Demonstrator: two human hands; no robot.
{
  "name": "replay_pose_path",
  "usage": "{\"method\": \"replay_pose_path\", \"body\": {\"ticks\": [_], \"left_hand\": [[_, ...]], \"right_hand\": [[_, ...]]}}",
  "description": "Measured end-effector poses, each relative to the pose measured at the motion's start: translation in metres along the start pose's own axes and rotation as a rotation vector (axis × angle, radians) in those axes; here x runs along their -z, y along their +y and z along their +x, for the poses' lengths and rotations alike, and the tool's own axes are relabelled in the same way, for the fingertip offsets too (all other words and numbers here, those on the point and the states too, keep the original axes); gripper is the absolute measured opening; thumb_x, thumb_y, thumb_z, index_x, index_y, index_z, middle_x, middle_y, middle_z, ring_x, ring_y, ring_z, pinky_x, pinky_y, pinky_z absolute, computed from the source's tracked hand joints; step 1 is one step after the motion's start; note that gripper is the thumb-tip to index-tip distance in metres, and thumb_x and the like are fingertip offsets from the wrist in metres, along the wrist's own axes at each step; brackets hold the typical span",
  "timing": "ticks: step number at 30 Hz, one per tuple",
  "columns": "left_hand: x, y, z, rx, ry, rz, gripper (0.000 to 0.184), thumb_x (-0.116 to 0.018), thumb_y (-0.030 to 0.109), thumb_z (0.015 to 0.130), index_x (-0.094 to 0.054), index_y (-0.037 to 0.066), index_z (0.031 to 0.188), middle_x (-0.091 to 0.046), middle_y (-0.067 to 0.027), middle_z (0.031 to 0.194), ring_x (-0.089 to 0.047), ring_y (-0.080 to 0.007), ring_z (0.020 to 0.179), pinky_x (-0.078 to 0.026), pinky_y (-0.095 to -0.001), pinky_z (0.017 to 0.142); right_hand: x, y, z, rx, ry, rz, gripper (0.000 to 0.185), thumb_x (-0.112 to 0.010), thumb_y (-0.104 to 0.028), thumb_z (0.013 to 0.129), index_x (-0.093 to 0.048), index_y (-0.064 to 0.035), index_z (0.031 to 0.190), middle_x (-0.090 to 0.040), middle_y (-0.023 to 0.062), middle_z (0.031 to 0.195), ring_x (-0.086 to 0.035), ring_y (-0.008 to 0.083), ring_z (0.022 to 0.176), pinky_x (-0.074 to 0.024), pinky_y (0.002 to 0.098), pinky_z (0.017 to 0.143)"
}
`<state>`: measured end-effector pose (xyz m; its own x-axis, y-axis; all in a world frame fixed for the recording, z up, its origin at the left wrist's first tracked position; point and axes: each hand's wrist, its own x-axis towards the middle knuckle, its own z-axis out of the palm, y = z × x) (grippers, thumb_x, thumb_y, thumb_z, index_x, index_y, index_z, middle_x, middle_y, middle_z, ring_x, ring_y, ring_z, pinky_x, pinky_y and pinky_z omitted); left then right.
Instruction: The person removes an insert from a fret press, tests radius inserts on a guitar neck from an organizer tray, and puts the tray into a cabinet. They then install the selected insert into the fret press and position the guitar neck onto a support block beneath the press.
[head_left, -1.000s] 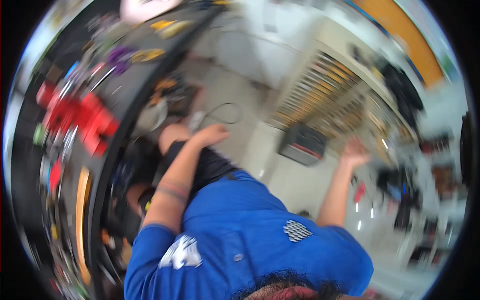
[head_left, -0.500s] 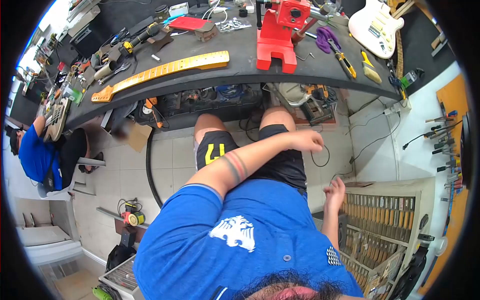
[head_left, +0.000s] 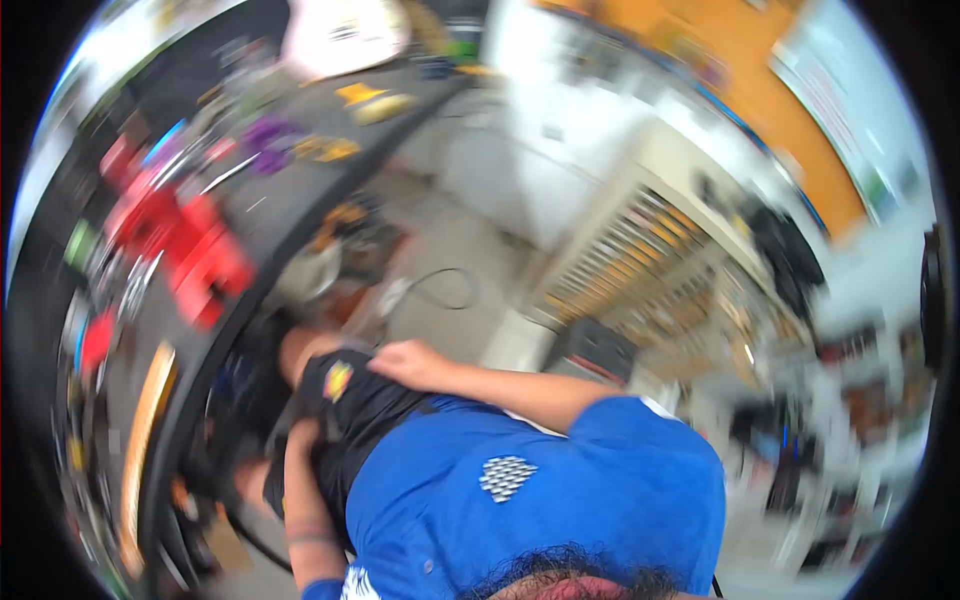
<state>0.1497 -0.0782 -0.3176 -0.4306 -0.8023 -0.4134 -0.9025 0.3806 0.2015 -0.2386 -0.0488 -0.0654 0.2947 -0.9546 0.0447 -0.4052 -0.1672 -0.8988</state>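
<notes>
My right hand (head_left: 408,365) lies at the edge of my black shorts (head_left: 375,410), over the thigh. Its fingers look curled together, and anything inside them is hidden. My left hand (head_left: 303,435) is low beside the other leg, close to the shorts; blur and shadow hide its fingers. On the bench to the left, a guitar neck (head_left: 147,450) lies near the front edge. Beyond it stands a red press-like tool (head_left: 205,255), apart from both hands.
The dark bench (head_left: 285,215) carries a purple cloth (head_left: 268,145), yellow-handled pliers (head_left: 325,149), a brush (head_left: 383,107) and a pale guitar body (head_left: 345,40). Rightward stands a rack (head_left: 650,170) of wooden-handled tools, with a dark box (head_left: 590,350) beside it. A cable (head_left: 445,305) loops on the floor.
The view has swung right, blurring the picture; the bench now runs along the left side. Both hands have come down to the shorts and legs, the right one from beside my body.
</notes>
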Motion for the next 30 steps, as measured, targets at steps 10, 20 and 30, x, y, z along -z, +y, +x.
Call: {"method": "replay_pose_path", "body": {"ticks": [10, 20, 30], "left_hand": [[0.059, 0.053, 0.036, 0.361, 0.311, -0.529, 0.053, -0.065, 0.015, 0.091, -0.064, -0.007, 0.139, -0.067, -0.0288, 0.138, -0.061, -0.0377, 0.134, -0.039, -0.0435, 0.118], [0.135, 0.052, 0.038, 0.170, 0.374, -0.772, 0.041, -0.071, 0.014, 0.095, -0.071, -0.006, 0.130, -0.077, -0.0243, 0.122, -0.073, -0.0320, 0.109, -0.055, -0.0459, 0.098], [0.147, 0.138, -0.052, 0.532, 0.721, -0.970, 0.049, -0.049, 0.000, 0.086, -0.070, 0.001, 0.131, -0.077, -0.0248, 0.118, -0.073, -0.0424, 0.115, -0.056, -0.0485, 0.099]], "right_hand": [[-0.018, -0.025, -0.016, 0.096, 0.092, -0.181, 0.027, -0.066, -0.033, 0.097, -0.075, -0.0077, 0.099, -0.076, 0.0199, 0.093, -0.074, 0.0421, 0.092, -0.0561, 0.0558, 0.080], [0.058, -0.012, 0.013, 0.000, 0.354, -0.033, 0.034, -0.068, -0.036, 0.101, -0.066, -0.0039, 0.090, -0.068, 0.0229, 0.085, -0.067, 0.0449, 0.081, -0.0520, 0.0540, 0.074], [0.007, -0.009, 0.071, 0.327, -0.531, -0.029, 0.027, -0.052, 0.001, 0.099, -0.064, -0.0018, 0.123, -0.065, 0.0216, 0.115, -0.069, 0.0425, 0.102, -0.0552, 0.0501, 0.090]]}}
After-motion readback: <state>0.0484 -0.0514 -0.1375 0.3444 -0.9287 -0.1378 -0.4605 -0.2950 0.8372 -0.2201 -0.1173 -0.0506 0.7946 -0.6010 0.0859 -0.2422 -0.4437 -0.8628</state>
